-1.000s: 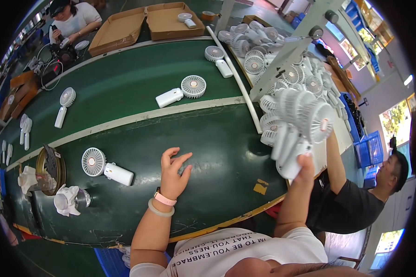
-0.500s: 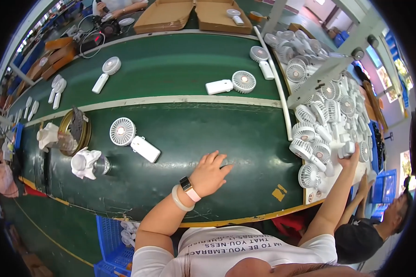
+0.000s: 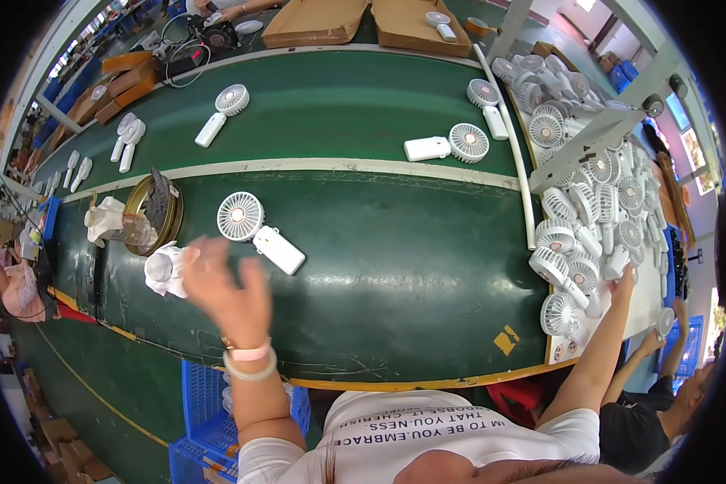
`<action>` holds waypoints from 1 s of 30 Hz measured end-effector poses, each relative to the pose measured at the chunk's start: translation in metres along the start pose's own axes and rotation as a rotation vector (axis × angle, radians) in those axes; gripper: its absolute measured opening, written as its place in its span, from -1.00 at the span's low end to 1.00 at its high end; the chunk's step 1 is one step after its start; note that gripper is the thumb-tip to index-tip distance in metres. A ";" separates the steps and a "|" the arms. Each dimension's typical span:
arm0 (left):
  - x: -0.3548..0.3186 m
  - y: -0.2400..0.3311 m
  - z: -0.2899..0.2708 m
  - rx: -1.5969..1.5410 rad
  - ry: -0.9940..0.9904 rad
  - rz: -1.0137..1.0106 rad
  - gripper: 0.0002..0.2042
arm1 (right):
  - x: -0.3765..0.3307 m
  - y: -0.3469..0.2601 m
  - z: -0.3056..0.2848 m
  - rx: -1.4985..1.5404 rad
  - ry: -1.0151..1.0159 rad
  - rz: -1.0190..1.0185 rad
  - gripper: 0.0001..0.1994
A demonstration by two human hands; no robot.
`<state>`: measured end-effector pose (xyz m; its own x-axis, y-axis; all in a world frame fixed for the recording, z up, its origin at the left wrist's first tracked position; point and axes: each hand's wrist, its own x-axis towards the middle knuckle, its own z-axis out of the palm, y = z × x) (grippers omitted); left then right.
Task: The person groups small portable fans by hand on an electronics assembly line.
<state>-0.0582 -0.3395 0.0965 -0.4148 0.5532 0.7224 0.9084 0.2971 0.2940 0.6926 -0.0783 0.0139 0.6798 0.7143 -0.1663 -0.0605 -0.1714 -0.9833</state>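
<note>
My left hand (image 3: 230,292) is raised over the left part of the green bench, slightly blurred, its thumb spread from the fingers. Right beside its fingertips stands a jar topped with a bunched white cloth (image 3: 164,271); whether they touch is unclear. Just beyond the hand lies a white handheld fan (image 3: 240,216), its handle (image 3: 280,250) angled toward me. Far to the right, my right hand (image 3: 620,284) closes on the handle of another white handheld fan (image 3: 616,261), at the edge of a large heap of such fans (image 3: 573,242).
A brass-coloured round tin (image 3: 141,211) holding a dark cloth stands at the left, near another cloth-topped jar (image 3: 105,219). Several fans lie on the green conveyor (image 3: 323,105) behind a pale rail. A co-worker's hand (image 3: 652,343) is at the right. Blue crates (image 3: 204,403) stand below the bench.
My left hand has swung left from the middle of the bench to the cloth-topped jar. My right hand stays at the fan heap. The whole view has shifted slightly.
</note>
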 end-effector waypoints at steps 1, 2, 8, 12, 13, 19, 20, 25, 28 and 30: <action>-0.006 -0.023 -0.001 -0.031 0.394 -0.133 -0.57 | -0.002 -0.005 0.003 -0.208 0.027 -0.006 -0.48; -0.013 -0.051 -0.010 0.193 0.456 -0.227 -0.50 | -0.005 -0.010 0.003 -0.417 0.063 -0.016 -0.46; -0.044 -0.131 0.000 -0.428 0.379 -0.620 -0.23 | -0.053 -0.045 0.054 -0.323 0.321 -0.731 -0.39; -0.041 -0.142 0.011 -0.623 0.078 -0.636 -0.15 | -0.196 -0.106 0.141 0.012 -0.065 -0.848 -0.51; -0.043 -0.153 0.016 -0.609 0.116 -0.623 -0.22 | -0.225 -0.113 0.160 0.039 -0.185 -0.870 -0.56; -0.027 -0.130 0.015 -0.644 0.116 -0.642 -0.34 | -0.348 -0.107 0.222 0.011 -0.617 -0.905 -0.73; -0.028 -0.120 0.015 -0.674 0.110 -0.591 -0.30 | -0.364 -0.099 0.230 0.038 -0.796 -0.823 -0.75; -0.034 -0.013 0.019 -1.040 -0.238 -0.489 -0.25 | -0.456 -0.038 0.285 -0.188 -1.540 -0.743 -0.36; -0.039 0.028 0.020 -1.192 -0.499 -0.232 -0.07 | -0.507 -0.011 0.304 -0.100 -1.796 -0.534 -0.12; -0.033 0.045 0.016 -1.206 -0.469 -0.199 -0.18 | -0.503 0.007 0.310 0.002 -1.781 -0.492 -0.12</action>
<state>-0.0045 -0.3318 0.0755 -0.3024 0.8704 0.3885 0.2028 -0.3395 0.9185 0.1237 -0.2280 0.0678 -0.8476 0.4779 0.2306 -0.1212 0.2487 -0.9610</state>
